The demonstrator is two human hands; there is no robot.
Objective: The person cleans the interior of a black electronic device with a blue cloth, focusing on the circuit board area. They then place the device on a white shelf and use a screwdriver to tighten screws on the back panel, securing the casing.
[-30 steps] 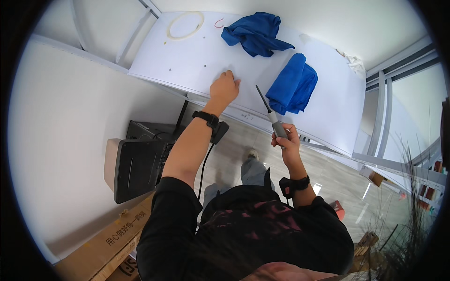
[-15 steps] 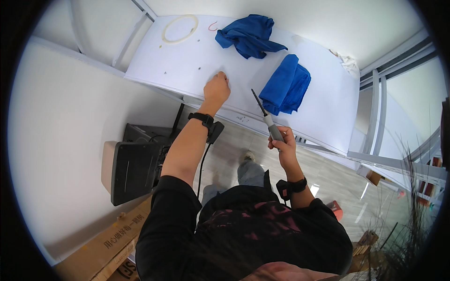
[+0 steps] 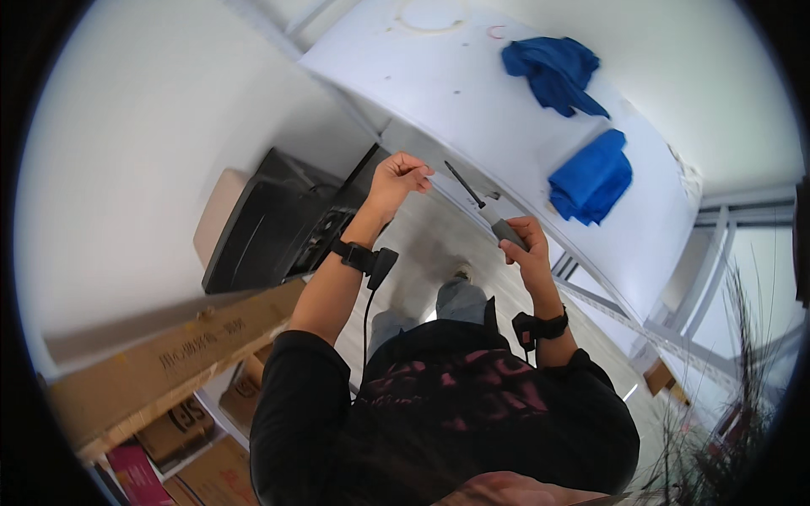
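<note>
My right hand is closed around the handle of a screwdriver. Its dark shaft slants up and to the left, the tip in the air short of the table's front edge. Opposite that tip, my left hand is raised with thumb and fingertips pinched together. Whatever sits in this pinch, if anything, is too small to make out. Both hands are in front of the white table. A folded blue cloth lies on the tabletop beyond my right hand, and a crumpled blue cloth lies farther back.
A pale ring, a small red curved piece and several tiny dark bits lie on the table's far left part. At left stands a black boxy object. Cardboard boxes fill the lower left. A metal frame borders the right.
My left hand has lifted off the tabletop and come back toward me, near the screwdriver's tip. The view has turned, so the table now appears farther up and to the right.
</note>
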